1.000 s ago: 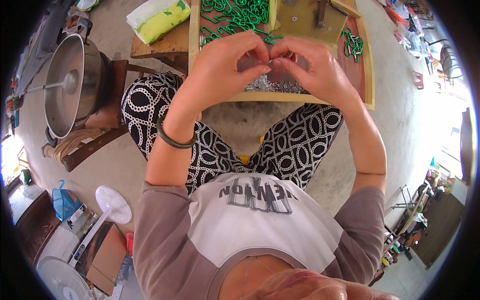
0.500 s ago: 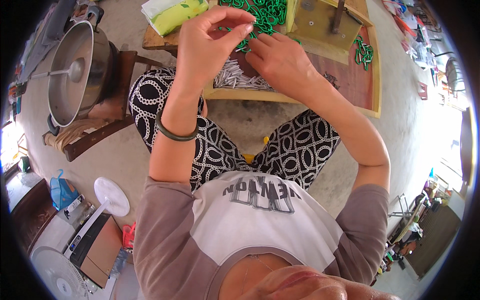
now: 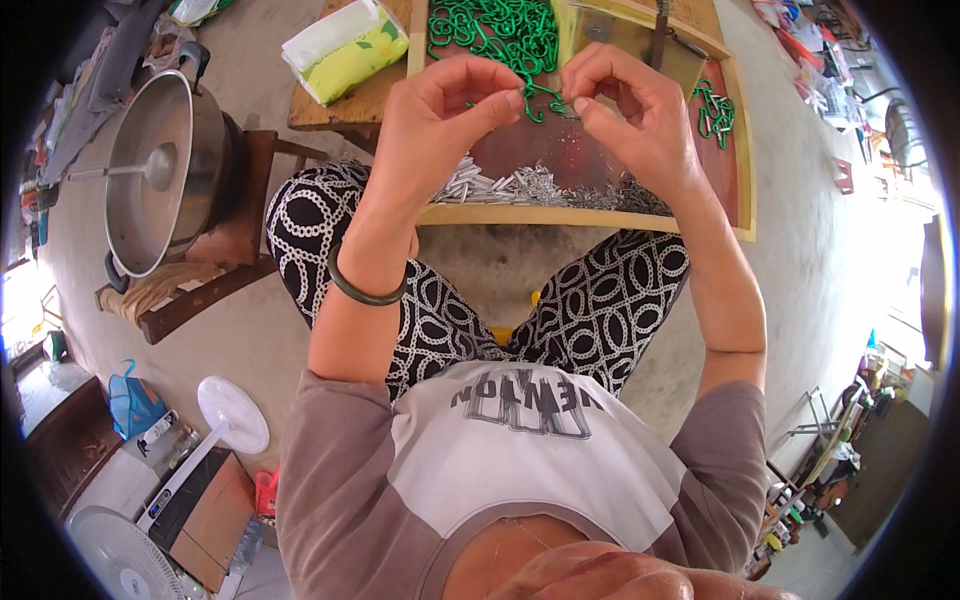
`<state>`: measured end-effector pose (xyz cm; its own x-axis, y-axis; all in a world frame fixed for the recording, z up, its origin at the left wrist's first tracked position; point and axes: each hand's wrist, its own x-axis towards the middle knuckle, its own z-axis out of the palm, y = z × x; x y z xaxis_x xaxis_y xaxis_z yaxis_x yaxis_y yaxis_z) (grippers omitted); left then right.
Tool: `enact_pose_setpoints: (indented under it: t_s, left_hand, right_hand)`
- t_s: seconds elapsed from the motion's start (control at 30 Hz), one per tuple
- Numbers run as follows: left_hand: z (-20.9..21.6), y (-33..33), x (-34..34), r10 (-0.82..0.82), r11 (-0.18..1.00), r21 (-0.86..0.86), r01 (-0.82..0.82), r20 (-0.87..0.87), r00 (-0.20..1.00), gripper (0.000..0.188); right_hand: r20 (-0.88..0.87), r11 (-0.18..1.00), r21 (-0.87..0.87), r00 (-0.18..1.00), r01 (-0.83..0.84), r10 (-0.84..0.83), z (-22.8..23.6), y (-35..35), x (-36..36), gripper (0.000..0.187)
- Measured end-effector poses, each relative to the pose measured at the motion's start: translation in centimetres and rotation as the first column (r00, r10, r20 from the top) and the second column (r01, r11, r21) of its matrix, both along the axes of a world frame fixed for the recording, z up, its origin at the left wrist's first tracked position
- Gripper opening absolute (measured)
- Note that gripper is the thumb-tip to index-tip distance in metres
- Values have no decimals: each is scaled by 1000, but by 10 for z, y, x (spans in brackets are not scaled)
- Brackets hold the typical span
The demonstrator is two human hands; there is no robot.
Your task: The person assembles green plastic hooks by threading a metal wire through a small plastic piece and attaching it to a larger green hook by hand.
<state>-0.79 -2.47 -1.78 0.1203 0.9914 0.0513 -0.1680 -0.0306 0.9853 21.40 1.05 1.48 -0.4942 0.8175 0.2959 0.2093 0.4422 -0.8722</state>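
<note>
My left hand (image 3: 440, 130) is raised over a wooden-rimmed tray (image 3: 590, 217), thumb and forefinger pinched; what is between them is too small to make out. Facing it, my right hand (image 3: 640, 115) pinches a green carabiner hook (image 3: 563, 104) by the fingertips. Another green hook (image 3: 536, 100) shows between the two hands. A heap of green hooks (image 3: 495, 32) lies in the tray beyond my hands. Along the near rim are silvery metal pins (image 3: 480, 185) and darker small metal parts (image 3: 630, 197). At the tray's right lie green clips with silvery bars (image 3: 714, 112).
A metal-plated block with an upright lever (image 3: 660, 35) stands at the tray's far right. Left of the tray lies a tissue pack (image 3: 345, 50). A large pot (image 3: 150, 180) with a ladle rests on a wooden stool to the left. White fans (image 3: 235, 415) stand at lower left.
My right hand has lifted from the tray's parts and moved right, now pinching a green hook. The left hand has come slightly lower and to the right. The near-rim metal parts are more exposed.
</note>
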Motion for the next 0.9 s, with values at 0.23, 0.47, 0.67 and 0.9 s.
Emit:
enact_pose_setpoints:
  t_s: [0.23,0.47,0.67,0.9]
  left_hand:
    - [0,-1,9,-164,985,-14,172,220,961,18]
    - [1,-2,13,-181,982,-11,188,225,958,17]
    - [0,-2,12,-193,980,-13,201,216,957,15]
    - [0,-2,13,-195,980,3,198,189,962,14]
  right_hand:
    - [-38,997,78,999,-10,13,9,0,-3,8]
    - [-47,998,39,997,-55,57,10,4,5,7]
    - [80,981,167,993,-98,85,13,6,6,7]
    - [12,988,124,996,-86,86,13,6,4,8]
